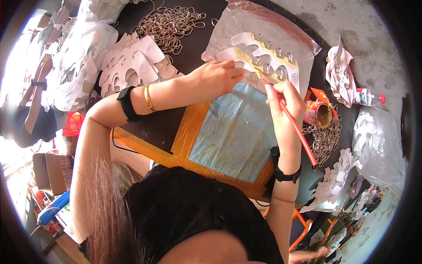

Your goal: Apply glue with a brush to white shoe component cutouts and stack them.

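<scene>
My right hand (285,105) grips a thin red-handled brush (298,132), its tip down on a pale, scalloped cut-out piece (235,55) smeared with yellow glue. Curled fingers of my left hand (217,79) press together at that piece's near edge; a small shiny bit shows at the fingertips, too hidden to name. Several metal rings (281,72) sit along its curved edge. Just beyond lies a second glue-smeared piece (244,38), also with rings. Both rest on a translucent sheet (224,33) on the dark table.
A glue-stained tin (317,114) stands right of my right hand, beside metal rings (326,138). At the back left are more rings (169,26) and stacked cut-out pieces (132,64). An orange-taped blue sheet (233,132) lies nearest me. A bottle (368,97) is far right.
</scene>
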A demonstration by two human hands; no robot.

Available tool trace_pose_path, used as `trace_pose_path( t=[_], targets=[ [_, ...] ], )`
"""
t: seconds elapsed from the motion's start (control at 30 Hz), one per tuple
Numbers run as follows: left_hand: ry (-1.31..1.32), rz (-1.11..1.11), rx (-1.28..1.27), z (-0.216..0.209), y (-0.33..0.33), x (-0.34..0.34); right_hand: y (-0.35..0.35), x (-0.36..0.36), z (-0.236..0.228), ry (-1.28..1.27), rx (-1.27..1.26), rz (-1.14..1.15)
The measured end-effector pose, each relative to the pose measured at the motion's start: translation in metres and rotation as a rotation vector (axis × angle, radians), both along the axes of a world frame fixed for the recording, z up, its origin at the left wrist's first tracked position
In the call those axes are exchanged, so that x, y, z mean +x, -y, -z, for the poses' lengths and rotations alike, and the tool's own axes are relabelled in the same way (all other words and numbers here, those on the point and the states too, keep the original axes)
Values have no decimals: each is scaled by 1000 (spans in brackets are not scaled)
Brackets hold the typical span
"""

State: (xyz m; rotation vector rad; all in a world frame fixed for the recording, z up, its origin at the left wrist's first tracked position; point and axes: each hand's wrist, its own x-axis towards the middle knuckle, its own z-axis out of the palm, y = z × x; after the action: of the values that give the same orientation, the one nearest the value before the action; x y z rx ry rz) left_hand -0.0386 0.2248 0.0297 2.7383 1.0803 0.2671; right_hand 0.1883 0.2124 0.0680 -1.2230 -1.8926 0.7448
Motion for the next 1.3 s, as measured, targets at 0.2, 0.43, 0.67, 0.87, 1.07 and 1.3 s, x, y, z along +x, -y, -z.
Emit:
trace_pose_path(
  t=[0.2,0.43,0.67,0.87,1.07,1.3],
  targets=[
    [-5,2,26,0,-1,0,2,1,-9,51,-66,19],
    [-4,5,47,0,-8,0,-2,-1,-15,146,24,-2],
    [73,34,-6,2,-11,-6,10,10,-22,-384,39,80],
    [231,-154,92,-19,-58,-66,-4,9,-13,56,285,60],
    [8,-291,152,-4,-99,-107,-4,-3,-11,76,295,-86],
    [14,-267,134,-3,-111,-108,1,1,-13,-36,71,109]
  ],
)
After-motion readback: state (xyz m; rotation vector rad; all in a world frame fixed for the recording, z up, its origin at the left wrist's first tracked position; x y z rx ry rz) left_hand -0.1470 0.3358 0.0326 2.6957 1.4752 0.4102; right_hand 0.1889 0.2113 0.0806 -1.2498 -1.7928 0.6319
